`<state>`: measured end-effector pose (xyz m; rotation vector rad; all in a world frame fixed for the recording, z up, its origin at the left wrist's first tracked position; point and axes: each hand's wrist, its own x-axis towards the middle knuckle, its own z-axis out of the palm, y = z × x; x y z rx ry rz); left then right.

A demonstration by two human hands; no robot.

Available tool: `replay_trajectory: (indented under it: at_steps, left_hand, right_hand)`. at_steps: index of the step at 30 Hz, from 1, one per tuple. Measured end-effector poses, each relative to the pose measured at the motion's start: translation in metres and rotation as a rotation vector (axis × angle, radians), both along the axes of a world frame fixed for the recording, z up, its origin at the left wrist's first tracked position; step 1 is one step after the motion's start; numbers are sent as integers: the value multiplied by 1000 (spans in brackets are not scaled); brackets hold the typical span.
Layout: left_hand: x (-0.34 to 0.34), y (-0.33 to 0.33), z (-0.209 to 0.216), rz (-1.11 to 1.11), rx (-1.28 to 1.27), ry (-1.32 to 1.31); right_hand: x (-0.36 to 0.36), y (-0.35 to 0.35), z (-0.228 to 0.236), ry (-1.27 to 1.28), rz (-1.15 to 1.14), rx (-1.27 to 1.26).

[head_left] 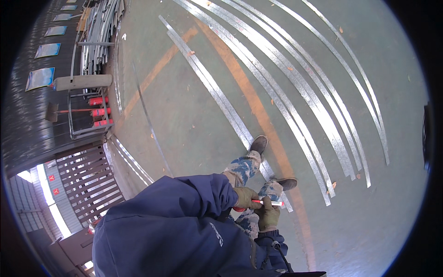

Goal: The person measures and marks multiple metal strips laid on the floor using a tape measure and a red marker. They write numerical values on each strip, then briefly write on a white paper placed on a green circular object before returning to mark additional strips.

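I see a red and white marker held near my body, above my shoes: my left hand is closed on its red end, my right hand closed around the white part. Long metal strips lie on the green floor farther away, and a rack with red cylinders stands far left.

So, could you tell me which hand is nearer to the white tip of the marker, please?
Right. The right hand grips the marker just below its white tip, fingers wrapped around it. The left hand holds the red end, farther from the tip.
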<state>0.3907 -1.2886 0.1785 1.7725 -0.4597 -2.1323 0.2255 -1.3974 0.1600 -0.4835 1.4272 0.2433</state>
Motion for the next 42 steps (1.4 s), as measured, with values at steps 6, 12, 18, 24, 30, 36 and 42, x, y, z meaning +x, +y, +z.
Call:
replay_trajectory:
  at_steps: [6,12,18,24,30,36,42]
  left_hand:
    - [-6,6,-1,30,38,36]
    - [-9,12,-1,136,99,106]
    - [-13,18,-4,146,104,134]
    - [-22,24,-9,137,100,98]
    - [-24,26,-10,143,109,119]
    - [-22,24,-4,136,134,112]
    - [-22,24,-4,127,144,129]
  right_hand:
    - [4,2,10,-9,16,-10]
    - [1,4,7,-15,57,1]
    - [-4,9,4,-16,70,6]
    - [-7,11,3,-3,92,17]
    - [-12,14,0,-10,94,19]
    - [-13,16,0,-3,94,27]
    - [-15,17,-1,14,91,49]
